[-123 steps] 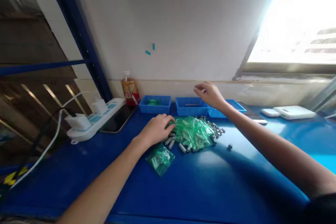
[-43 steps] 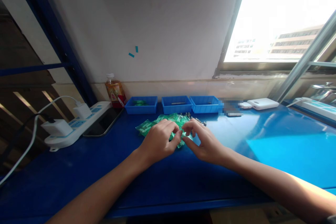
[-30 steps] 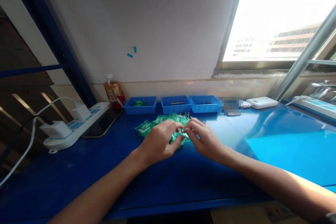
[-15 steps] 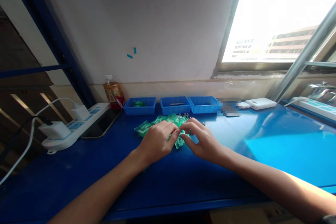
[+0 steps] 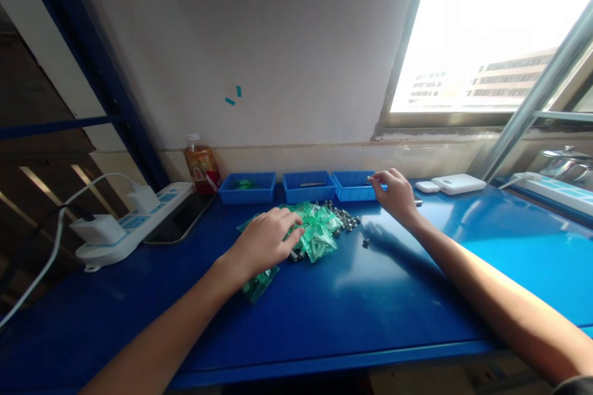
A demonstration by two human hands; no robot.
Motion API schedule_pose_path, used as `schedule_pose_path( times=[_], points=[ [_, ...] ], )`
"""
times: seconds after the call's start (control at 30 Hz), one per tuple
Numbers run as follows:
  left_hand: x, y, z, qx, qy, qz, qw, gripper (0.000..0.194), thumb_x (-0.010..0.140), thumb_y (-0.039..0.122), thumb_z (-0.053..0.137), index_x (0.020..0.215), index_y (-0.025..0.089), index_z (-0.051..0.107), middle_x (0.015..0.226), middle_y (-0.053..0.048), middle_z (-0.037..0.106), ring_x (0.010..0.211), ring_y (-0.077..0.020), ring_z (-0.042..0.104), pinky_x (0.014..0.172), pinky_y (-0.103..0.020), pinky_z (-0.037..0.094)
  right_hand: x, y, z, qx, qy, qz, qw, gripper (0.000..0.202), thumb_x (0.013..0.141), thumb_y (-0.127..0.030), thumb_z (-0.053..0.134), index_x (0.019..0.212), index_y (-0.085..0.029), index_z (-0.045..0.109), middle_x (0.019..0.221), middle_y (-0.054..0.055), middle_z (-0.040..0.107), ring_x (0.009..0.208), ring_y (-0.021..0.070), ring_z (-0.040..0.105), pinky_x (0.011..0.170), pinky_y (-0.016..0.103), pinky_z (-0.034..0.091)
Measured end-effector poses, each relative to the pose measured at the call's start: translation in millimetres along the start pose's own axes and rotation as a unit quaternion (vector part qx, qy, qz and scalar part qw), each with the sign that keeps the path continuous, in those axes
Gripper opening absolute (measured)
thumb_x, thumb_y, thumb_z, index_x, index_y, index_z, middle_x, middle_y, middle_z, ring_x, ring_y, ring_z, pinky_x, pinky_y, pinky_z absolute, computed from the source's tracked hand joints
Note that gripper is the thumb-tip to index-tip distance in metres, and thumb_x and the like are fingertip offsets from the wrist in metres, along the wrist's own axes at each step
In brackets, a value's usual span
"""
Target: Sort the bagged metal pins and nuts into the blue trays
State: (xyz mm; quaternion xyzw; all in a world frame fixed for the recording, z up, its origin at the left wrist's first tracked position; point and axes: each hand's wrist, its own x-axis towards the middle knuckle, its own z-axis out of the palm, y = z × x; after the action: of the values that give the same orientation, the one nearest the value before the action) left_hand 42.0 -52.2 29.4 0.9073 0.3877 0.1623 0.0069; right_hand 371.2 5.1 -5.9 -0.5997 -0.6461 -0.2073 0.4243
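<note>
My left hand (image 5: 266,237) rests on the pile of small green plastic bags (image 5: 319,241), its fingers apart and nothing seen in them. Elongated pieces show through the bags. At the pile's right edge lie loose small dark metal parts (image 5: 349,221). Out to the right, my right hand (image 5: 395,196) is at the right blue bin (image 5: 354,192), thumb and forefinger pinched together over its right end. A tiny pale speck shows at those fingertips, too small to name. One more green bag (image 5: 260,284) lies below my left wrist, partly covered.
A middle blue bin (image 5: 309,193) holds a thin piece, and a left blue bin (image 5: 248,195) holds something green. At left stand a drink bottle (image 5: 201,166), a phone (image 5: 178,222) and a power strip (image 5: 134,222). White devices (image 5: 458,183) lie back right on the blue table (image 5: 352,315).
My right hand has left my left hand and moved right and away to the right bin. My left hand has shifted slightly left and opened over the bags. The loose metal parts have come into view.
</note>
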Motion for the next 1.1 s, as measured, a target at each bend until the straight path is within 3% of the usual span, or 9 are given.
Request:
schedule_pose_path(
  times=[0.1,0.23,0.37,0.53,0.73,0.83,0.9,1.0,1.1],
  points=[
    [0.3,-4.8,-3.0,0.018,0.02,-0.045,0.999,0.028,0.095,0.036,0.041,0.103,0.021,0.063,0.104,-0.004,0.068,0.099,-0.0232,0.058,0.082,-0.034,0.047,2.7,17.9,4.4,-0.055,-0.007,0.015,0.998,0.027,0.087,-0.036,0.05,0.093,-0.016,0.067,0.083,0.011,0.063,0.084,0.0273,0.056,0.076,0.037,0.044],
    [-0.6,-25.2,-10.0,0.085,0.02,-0.163,0.983,0.034,0.096,0.037,0.034,0.107,0.024,0.062,0.108,-0.005,0.067,0.102,-0.0272,0.057,0.085,-0.038,0.046,-0.6,0.2,0.3,-0.038,-0.054,-0.017,0.998,0.029,0.087,-0.037,0.049,0.097,-0.016,0.066,0.085,0.011,0.064,0.084,0.0263,0.056,0.078,0.037,0.043],
    [-3.6,-58.7,-14.8,0.102,-0.061,-0.269,0.956,0.041,0.095,0.04,0.027,0.11,0.024,0.062,0.115,-0.009,0.066,0.102,-0.0311,0.06,0.079,-0.04,0.047,-8.0,-40.3,-14.2,0.018,-0.167,-0.071,0.983,0.025,0.09,-0.035,0.048,0.091,-0.018,0.066,0.081,0.008,0.065,0.081,0.0229,0.058,0.073,0.033,0.043],
    [-4.2,-79.5,-5.4,0.089,-0.107,-0.275,0.951,0.041,0.09,0.047,0.036,0.106,0.023,0.066,0.112,-0.009,0.068,0.093,-0.0307,0.065,0.07,-0.036,0.048,-18.2,-80.2,-37.6,0.064,-0.356,-0.171,0.917,0.021,0.092,-0.029,0.047,0.091,-0.019,0.065,0.088,0.007,0.067,0.083,0.0205,0.06,0.068,0.028,0.042],
    [-4.6,-49.2,-20.8,0.092,-0.066,-0.2,0.973,0.037,0.093,0.038,0.032,0.09,0.023,0.065,0.101,-0.006,0.069,0.093,-0.0236,0.064,0.074,-0.03,0.045,-25.6,-97.6,-46.8,0.09,-0.382,-0.214,0.895,0.02,0.093,-0.026,0.046,0.09,-0.018,0.064,0.088,0.007,0.066,0.082,0.0196,0.059,0.07,0.029,0.042],
    [-10.9,-21.8,-29.0,0.078,-0.146,-0.158,0.973,0.04,0.088,0.054,0.041,0.077,0.024,0.066,0.08,-0.004,0.071,0.071,-0.0238,0.066,0.06,-0.03,0.043,-28.1,-102.0,-45.3,0.102,-0.375,-0.224,0.894,0.02,0.094,-0.025,0.046,0.089,-0.017,0.063,0.086,0.007,0.065,0.08,0.0188,0.058,0.068,0.029,0.041],
    [-15.8,-5.9,-26.5,0.118,-0.198,-0.167,0.959,0.038,0.082,0.056,0.052,0.073,0.023,0.066,0.078,-0.007,0.072,0.074,-0.0287,0.067,0.06,-0.032,0.044,-30.0,-104.5,-43.2,0.109,-0.369,-0.226,0.895,0.021,0.094,-0.026,0.046,0.087,-0.017,0.063,0.083,0.006,0.064,0.078,0.0184,0.057,0.068,0.029,0.041],
    [-19.9,6.7,-17.2,0.164,-0.19,-0.163,0.954,0.028,0.086,0.043,0.052,0.081,0.019,0.067,0.089,-0.012,0.073,0.085,-0.0323,0.068,0.064,-0.034,0.045,-33.7,-108.3,-40.0,0.128,-0.359,-0.226,0.897,0.021,0.094,-0.028,0.047,0.084,-0.017,0.062,0.082,0.005,0.064,0.077,0.0176,0.057,0.068,0.029,0.042],
    [-19.2,5.2,-15.4,0.164,-0.165,-0.164,0.959,0.025,0.088,0.034,0.049,0.081,0.018,0.067,0.09,-0.012,0.072,0.086,-0.0314,0.068,0.063,-0.034,0.045,-39.2,-113.2,-37.6,0.149,-0.343,-0.223,0.9,0.017,0.093,-0.029,0.049,0.087,-0.018,0.061,0.081,0.005,0.064,0.078,0.0179,0.058,0.069,0.029,0.043]
  ],
)
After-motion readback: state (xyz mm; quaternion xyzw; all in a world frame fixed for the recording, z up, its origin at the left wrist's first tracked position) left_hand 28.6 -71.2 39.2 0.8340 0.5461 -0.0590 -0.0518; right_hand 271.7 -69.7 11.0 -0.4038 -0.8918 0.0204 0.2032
